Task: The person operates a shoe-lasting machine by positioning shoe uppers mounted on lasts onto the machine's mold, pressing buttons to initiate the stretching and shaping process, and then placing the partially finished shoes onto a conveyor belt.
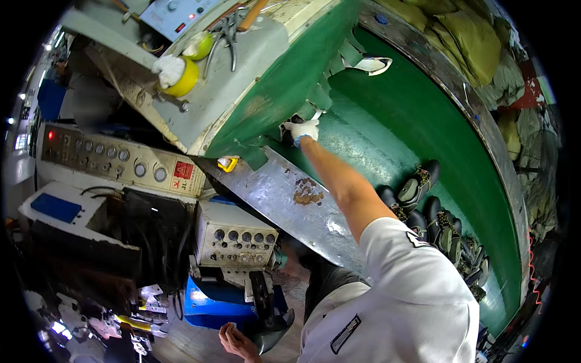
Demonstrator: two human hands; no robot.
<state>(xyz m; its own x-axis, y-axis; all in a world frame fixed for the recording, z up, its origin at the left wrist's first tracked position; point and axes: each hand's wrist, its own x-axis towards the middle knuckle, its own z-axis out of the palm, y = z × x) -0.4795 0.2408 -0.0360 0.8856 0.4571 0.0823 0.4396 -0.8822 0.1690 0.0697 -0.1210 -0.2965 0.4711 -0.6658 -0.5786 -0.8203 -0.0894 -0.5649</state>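
Observation:
My right arm stretches forward over the green conveyor belt. Its hand, in a white glove with a blue cuff edge, reaches in at the torn green flap hanging along the machine. The fingers look closed beside a dark shape in the opening, largely hidden. Low in the picture, my bare left hand has its fingers curled together; I cannot make out what is in them. Right by it is a smooth, dark, curved piece, partly cut off from sight by a black upright part.
Several dark shoes rest on the belt at right. Pliers and yellow tape rolls lie on the grey machine top. A worn metal ledge borders the belt. Control boxes with dials and a blue bin stand at left.

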